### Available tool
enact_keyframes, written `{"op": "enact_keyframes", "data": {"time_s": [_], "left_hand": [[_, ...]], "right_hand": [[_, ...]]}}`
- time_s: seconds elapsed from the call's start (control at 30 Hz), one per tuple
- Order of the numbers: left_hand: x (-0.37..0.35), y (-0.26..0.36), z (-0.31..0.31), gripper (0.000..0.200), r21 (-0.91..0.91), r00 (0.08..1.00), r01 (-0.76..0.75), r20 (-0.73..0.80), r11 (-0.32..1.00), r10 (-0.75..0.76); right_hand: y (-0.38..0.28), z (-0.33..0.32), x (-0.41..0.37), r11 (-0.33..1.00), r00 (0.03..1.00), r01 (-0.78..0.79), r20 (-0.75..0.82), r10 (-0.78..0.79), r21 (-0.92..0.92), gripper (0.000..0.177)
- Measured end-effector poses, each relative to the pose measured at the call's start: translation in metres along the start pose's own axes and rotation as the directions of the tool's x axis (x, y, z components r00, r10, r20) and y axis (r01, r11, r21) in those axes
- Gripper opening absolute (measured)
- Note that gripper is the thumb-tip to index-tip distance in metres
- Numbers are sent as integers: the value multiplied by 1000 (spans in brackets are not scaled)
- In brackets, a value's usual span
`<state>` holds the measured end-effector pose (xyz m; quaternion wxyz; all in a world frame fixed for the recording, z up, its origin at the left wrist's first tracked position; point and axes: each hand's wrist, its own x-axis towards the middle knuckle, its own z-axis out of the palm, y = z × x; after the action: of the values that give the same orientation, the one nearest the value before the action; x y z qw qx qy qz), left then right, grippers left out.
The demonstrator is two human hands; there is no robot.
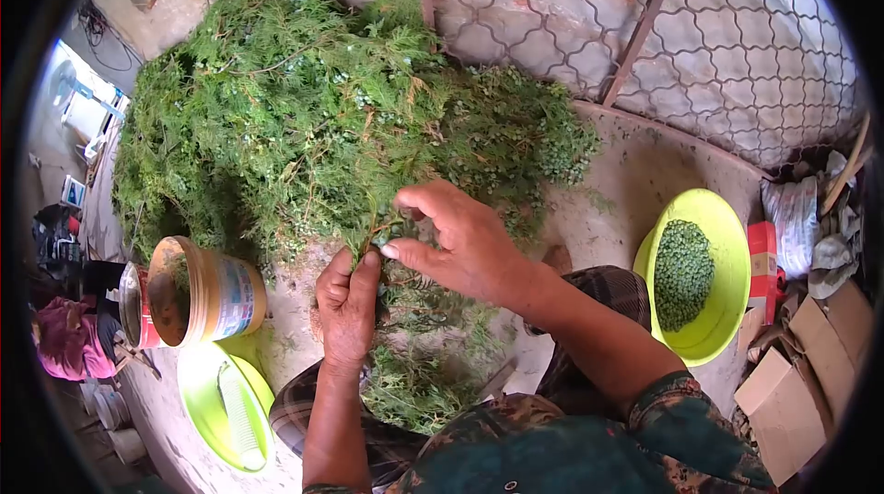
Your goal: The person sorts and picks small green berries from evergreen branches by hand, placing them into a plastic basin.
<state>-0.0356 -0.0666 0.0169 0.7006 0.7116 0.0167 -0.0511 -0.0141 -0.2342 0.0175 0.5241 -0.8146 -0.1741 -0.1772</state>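
Note:
My left hand is closed, pinching a green evergreen sprig between thumb and fingers. My right hand is beside the sprig, with a gap between thumb and forefinger and a few blue-green berries close to the thumb tip. Just beyond both hands rises a large heap of cut evergreen branches dotted with pale berries. Between my knees lie more loose sprigs. To the right, a yellow-green basin contains many picked green berries.
At left stand a tan bucket and a second yellow-green basin with a ridged pale object inside. Metal lattice leans at the back right. Cardboard and a red box lie right. A person in pink is far left.

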Motion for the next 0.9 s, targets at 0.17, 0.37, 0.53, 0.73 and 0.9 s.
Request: {"op": "enact_keyframes", "data": {"time_s": [0.17, 0.37, 0.53, 0.73, 0.9], "left_hand": [[-2, -5, 0, 13, 26, 994, -61, 94, 998, 59], [6, -12, 10, 8, 188, 967, -223, -79, 957, 241], [3, 3, -5, 13, 445, 981, -196, 95, 874, 172], [-4, 11, 2, 10, 338, 988, 57, 113, 939, -101], [3, 9, -22, 10, 275, 987, 130, 56, 953, -150]], "right_hand": [[7, -2, -2, 1000, 986, 28, 163, -30, 15, 34], [13, -2, -6, 998, 965, 52, 261, -38, -46, 28], [22, -18, -2, 993, 921, 113, 378, -90, -38, 26], [35, -24, -2, 910, 860, 297, 495, -124, -288, 17], [43, -60, 13, 976, 976, -161, 168, 136, 145, 13]]}}
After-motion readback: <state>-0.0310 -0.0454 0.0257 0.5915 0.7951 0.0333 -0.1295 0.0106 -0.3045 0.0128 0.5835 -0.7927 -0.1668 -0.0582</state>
